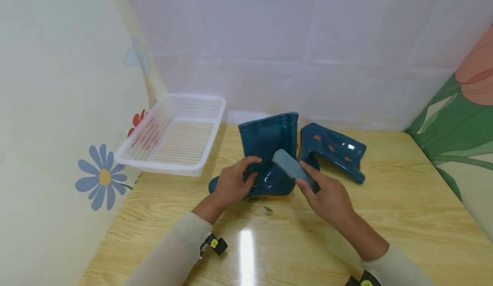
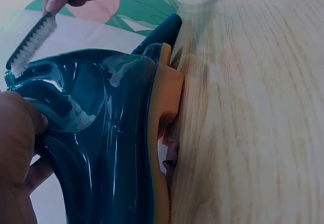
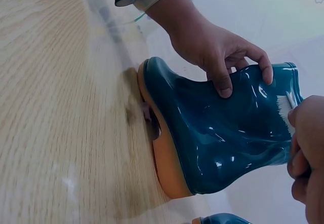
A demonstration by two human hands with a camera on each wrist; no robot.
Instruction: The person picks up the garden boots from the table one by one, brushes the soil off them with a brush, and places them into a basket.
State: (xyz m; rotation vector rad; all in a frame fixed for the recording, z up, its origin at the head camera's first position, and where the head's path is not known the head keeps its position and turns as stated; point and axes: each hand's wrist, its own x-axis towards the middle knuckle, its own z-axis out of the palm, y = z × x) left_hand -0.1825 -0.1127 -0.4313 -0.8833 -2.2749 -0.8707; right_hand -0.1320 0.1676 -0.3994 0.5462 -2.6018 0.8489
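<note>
A glossy dark teal rain boot (image 1: 265,138) with an orange sole (image 2: 164,102) stands upright on the table. My left hand (image 1: 233,182) grips it at the front of the ankle, thumb and fingers curled over the shaft, as the right wrist view shows. In my right hand (image 1: 330,196) is a grey-blue scrubbing brush (image 1: 288,164), held by its handle. Its white bristles (image 3: 284,111) meet the side of the shaft near the top. Behind and to the right, a second teal boot (image 1: 335,147) lies on its side, with several reddish-brown spots on it.
A white perforated plastic basket (image 1: 198,170) stands at the back left of the wooden table (image 1: 385,217). One small brown scrap (image 1: 268,209) lies in front of the boot. A pale cloth wall (image 1: 269,63) rises behind, with flower-printed sheets at both sides.
</note>
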